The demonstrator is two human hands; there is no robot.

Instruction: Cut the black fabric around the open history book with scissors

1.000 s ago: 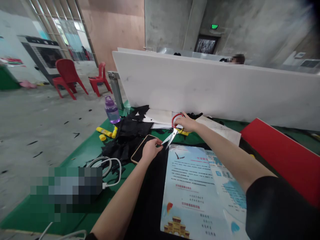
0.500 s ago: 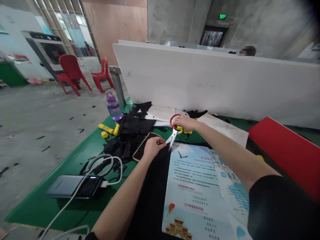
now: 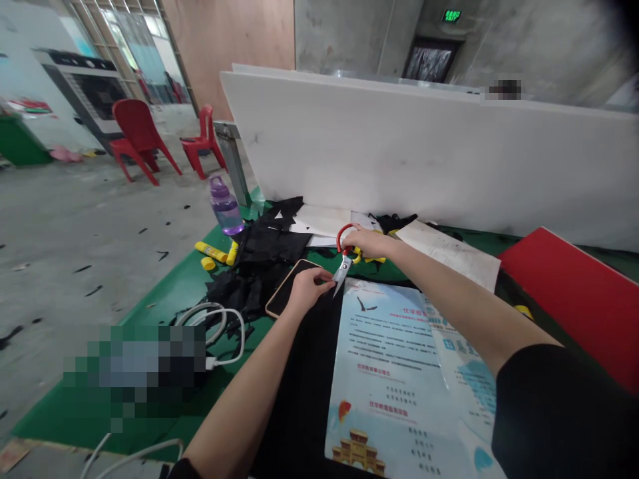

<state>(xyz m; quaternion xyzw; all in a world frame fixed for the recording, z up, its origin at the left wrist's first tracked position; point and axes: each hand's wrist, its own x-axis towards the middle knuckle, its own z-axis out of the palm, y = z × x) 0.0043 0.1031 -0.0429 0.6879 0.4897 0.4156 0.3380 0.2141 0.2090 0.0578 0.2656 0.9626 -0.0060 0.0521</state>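
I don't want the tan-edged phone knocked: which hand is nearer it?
Left. The left hand is right beside the phone, overlapping its right edge in this view; the right hand is farther off to the right, holding the scissors.

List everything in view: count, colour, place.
scissors: one, red-silver, centre
printed paper: count unclear, blue, front
material: unclear, black, front
scraps: many, black, left
phone: one, dark, left
cable: unclear, white, left
tube pieces: three, yellow, left
bottle: one, purple, left
board: one, red, right
sheets: several, white, rear
panel: at least one, white, rear
table: one, green, beneath
chairs: two, red, background
exit sign: one, green, top
left hand: one, by scissors
right hand: one, holding scissors
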